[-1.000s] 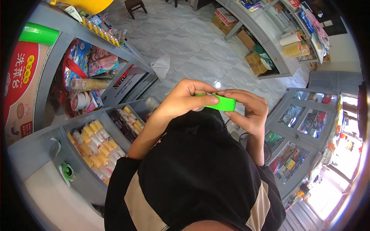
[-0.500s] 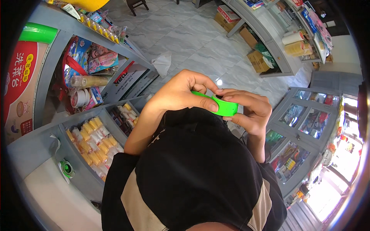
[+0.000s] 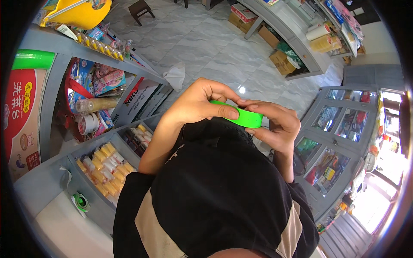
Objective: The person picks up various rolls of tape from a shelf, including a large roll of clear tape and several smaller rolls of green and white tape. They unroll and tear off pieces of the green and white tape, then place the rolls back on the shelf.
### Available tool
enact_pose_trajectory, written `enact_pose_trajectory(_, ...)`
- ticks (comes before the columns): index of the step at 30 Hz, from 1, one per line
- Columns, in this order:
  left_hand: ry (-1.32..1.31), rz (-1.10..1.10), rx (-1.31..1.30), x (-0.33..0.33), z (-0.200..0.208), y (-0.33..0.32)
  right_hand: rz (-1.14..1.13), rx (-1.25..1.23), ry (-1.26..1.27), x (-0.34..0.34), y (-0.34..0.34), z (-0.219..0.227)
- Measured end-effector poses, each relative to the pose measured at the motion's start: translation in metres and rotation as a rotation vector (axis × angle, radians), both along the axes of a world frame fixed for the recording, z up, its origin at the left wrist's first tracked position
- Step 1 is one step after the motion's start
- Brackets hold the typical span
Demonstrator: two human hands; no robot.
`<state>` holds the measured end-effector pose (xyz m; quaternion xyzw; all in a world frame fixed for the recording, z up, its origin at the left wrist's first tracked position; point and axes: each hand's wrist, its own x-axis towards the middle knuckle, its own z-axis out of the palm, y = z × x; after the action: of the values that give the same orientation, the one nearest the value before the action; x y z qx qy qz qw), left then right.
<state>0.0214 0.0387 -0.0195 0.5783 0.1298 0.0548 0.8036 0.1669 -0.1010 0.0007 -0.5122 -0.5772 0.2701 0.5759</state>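
A bright green roll [image 3: 250,119], seemingly of tape, is held in front of my chest. On its left, my left hand [image 3: 198,103] grips it, with the thumb pressed flat on the outer band and the fingers curled over the far side. From the right, my right hand [image 3: 280,122] pinches it between the thumb below and the fingers on its upper rim. The fingertips of both hands meet near the top edge. Most of the roll's inner ring is hidden by the fingers.
To my left, a grey drawer [image 3: 69,165] holds several packets of pale yellow and white pieces [image 3: 105,167]. Another green roll [image 3: 80,202] lies on its near side. A shelf unit [image 3: 60,41] rises further left. A glass-doored cabinet [image 3: 340,142] stands right; a small stool [image 3: 141,11] is far off.
My view has turned slightly, so the surroundings sit a little differently. Both hands keep hold of the green roll, which has shifted slightly left and up in the picture.
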Motion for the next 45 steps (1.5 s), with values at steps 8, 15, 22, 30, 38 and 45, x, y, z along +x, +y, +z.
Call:
enact_pose_trajectory(8,-0.072,0.051,-0.229,0.013,-0.002,-0.010,-0.135,-0.024,0.266,-0.011,-0.005,-0.006)
enact_pose_trajectory(15,0.013,-0.011,-0.389,0.013,-0.001,-0.007,-0.133,0.046,0.354,-0.016,0.006,-0.012)
enact_pose_trajectory(22,0.266,0.204,0.261,0.014,0.004,-0.007,-0.197,-0.114,-0.352,-0.005,0.016,-0.009)
enact_pose_trajectory(30,0.057,0.104,-0.080,-0.002,0.015,0.001,-0.024,0.024,0.313,-0.001,0.011,-0.009)
enact_pose_trajectory(38,-0.068,0.250,-0.187,0.004,0.008,-0.016,0.007,0.092,0.812,-0.014,0.010,-0.024)
enact_pose_trajectory(45,-0.061,0.315,-0.106,0.004,0.006,-0.018,0.033,0.094,0.913,-0.015,0.008,-0.031)
